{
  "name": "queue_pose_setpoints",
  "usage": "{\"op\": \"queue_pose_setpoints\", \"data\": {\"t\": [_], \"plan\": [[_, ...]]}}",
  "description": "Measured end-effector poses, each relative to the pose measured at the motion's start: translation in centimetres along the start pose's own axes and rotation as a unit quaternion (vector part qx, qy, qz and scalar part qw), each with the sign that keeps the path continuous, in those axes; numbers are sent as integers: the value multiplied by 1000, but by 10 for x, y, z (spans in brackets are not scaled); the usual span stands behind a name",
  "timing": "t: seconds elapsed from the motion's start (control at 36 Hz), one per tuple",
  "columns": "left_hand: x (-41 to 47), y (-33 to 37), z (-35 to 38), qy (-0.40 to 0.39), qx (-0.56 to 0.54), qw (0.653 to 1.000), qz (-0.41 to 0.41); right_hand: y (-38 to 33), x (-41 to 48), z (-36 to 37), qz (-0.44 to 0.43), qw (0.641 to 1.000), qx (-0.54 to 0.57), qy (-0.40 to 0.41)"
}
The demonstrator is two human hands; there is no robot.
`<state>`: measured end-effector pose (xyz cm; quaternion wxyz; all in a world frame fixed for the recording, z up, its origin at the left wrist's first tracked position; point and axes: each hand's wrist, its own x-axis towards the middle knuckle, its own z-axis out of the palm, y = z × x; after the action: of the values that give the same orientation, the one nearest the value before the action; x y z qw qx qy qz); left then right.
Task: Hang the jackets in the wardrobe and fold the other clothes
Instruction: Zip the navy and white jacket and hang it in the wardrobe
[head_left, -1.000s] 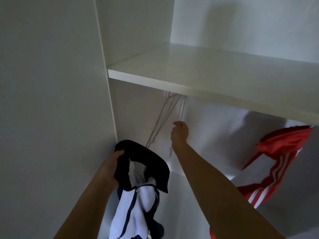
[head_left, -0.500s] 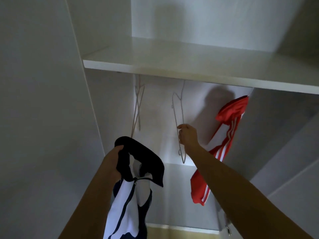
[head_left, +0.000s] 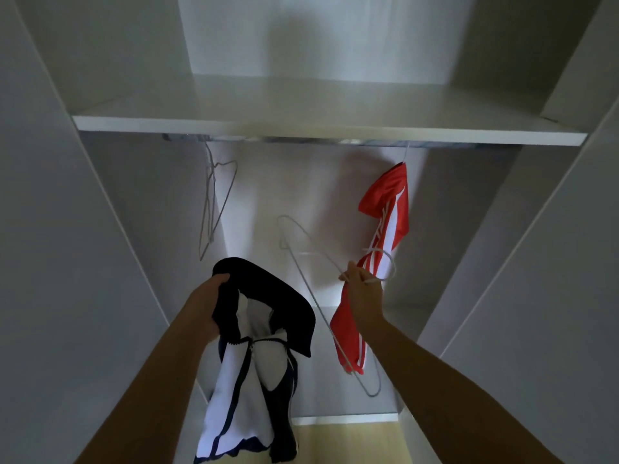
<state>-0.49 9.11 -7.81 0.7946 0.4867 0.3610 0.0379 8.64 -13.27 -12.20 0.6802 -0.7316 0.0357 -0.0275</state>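
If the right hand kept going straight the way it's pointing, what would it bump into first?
Probably the red jacket, hanging just past the right hand and its wire hanger; how far behind is unclear.

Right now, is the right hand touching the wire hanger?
Touching. Head view: the right hand grips the wire hanger near its hook.

One head-worn wide-angle view faces into the open wardrobe [head_left: 140, 202] from close in front
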Motion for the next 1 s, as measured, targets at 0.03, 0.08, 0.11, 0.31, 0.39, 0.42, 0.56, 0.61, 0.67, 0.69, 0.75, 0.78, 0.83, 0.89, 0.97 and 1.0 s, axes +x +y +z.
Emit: {"op": "queue_pose_setpoints", "data": {"t": [0.03,0.08,0.11,0.31,0.39,0.42,0.56,0.61,0.67,0.69,0.75,0.78,0.83,0.89,0.97,1.0], "plan": [[-3,-3,2,-2,3,1000,-5,-2,-5,-7,0,1000,14,-2],[-9,-10,5,1,13,1000,-7,-4,-20,-22,-5,999,41,-5],[-12,-13,6,6,18,1000,-6,-6,-28,-31,-9,999,52,-3],[-36,-43,13,29,43,999,2,-48,-77,-75,-71,986,146,-34],[-47,-55,23,11,49,999,-3,-76,-82,-78,-78,967,236,-54],[-51,-58,27,3,50,999,-3,-84,-83,-76,-77,959,265,-62],[-68,-62,40,-21,51,998,25,-79,-85,-55,-69,947,295,-108],[-73,-54,38,-11,17,999,47,-51,-91,-54,-59,976,168,-128],[-74,-42,27,2,11,998,66,-19,-96,-64,-21,983,87,-159],[-75,-37,20,10,24,997,72,-5,-98,-71,7,982,76,-175],[-76,-33,7,16,29,997,71,9,-101,-81,47,976,61,-205],[-77,-33,3,13,23,997,67,9,-102,-84,54,973,46,-218],[-80,-36,-2,9,24,998,60,5,-107,-86,47,969,13,-243],[-82,-38,-6,7,30,998,51,0,-111,-91,30,966,-13,-258],[-80,-39,-11,5,38,998,56,-6,-113,-99,21,966,-1,-258],[-79,-38,-10,6,40,997,61,-8,-111,-99,21,967,16,-253]]}}
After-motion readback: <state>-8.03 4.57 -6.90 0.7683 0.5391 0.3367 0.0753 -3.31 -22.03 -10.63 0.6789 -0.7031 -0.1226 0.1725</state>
